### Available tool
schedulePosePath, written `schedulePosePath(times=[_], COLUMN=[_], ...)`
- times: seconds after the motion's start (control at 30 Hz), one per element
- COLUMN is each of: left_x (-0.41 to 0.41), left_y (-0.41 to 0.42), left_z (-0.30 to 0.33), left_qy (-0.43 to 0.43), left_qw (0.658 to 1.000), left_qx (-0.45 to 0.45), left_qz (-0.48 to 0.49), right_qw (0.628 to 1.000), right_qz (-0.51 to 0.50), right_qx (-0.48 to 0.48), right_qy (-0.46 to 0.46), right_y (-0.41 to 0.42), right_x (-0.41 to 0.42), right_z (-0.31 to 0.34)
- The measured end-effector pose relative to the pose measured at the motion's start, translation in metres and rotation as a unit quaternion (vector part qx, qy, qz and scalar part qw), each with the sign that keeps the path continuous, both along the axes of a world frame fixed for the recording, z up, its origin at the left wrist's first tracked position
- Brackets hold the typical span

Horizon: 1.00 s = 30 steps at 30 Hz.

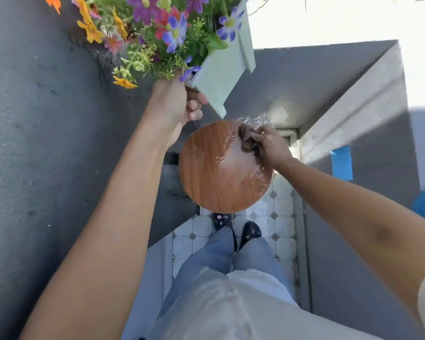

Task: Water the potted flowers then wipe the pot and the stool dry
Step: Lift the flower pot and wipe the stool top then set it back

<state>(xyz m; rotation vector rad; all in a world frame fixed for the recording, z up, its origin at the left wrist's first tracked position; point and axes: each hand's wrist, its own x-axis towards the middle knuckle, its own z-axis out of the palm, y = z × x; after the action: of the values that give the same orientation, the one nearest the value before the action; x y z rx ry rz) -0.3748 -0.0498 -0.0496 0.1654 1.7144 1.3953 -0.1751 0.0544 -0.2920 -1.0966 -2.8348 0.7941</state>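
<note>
Left hand [174, 104]: grip closed on the pale green square flower pot [221, 74], held tilted above the stool.
Right hand [270, 146]: grip pressed a brown cloth [247, 141] onto the round wooden stool seat [221, 173], wrapped in clear plastic.

Single head view, steeply down, close over stool [225, 165], floor [263, 224].

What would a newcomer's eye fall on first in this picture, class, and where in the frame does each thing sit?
First the bright flowers at top centre, spilling from a pale green pot that the left hand holds tilted in the air. Below it, mid-frame, the round wooden stool top gleams wet or plastic-wrapped. At its upper right edge the right hand presses a dark cloth onto it.
</note>
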Motion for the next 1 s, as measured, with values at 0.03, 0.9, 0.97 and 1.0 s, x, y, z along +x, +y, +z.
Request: schedulePosePath(times=[0.03, 0.9, 0.97, 1.0], left_x=[-0.001, -0.029, -0.032, -0.033], left_y=[0.001, 0.027, 0.028, 0.029], left_z=[0.0, -0.011, -0.012, -0.012], left_qy=[0.001, 0.023, 0.023, 0.023], left_qw=[1.0, 1.0, 1.0, 0.999], left_qx=[-0.002, -0.018, -0.02, -0.021], left_qz=[0.001, 0.005, 0.006, 0.007], right_qw=[1.0, 0.992, 0.995, 0.995], right_qz=[-0.008, -0.057, -0.005, 0.03], right_qx=[-0.011, -0.051, -0.019, -0.027], right_qy=[0.013, 0.104, 0.1, 0.093], right_y=[-0.001, -0.015, -0.042, -0.059], right_x=[-0.001, -0.055, -0.042, -0.035], right_z=[0.003, -0.005, -0.005, -0.012])
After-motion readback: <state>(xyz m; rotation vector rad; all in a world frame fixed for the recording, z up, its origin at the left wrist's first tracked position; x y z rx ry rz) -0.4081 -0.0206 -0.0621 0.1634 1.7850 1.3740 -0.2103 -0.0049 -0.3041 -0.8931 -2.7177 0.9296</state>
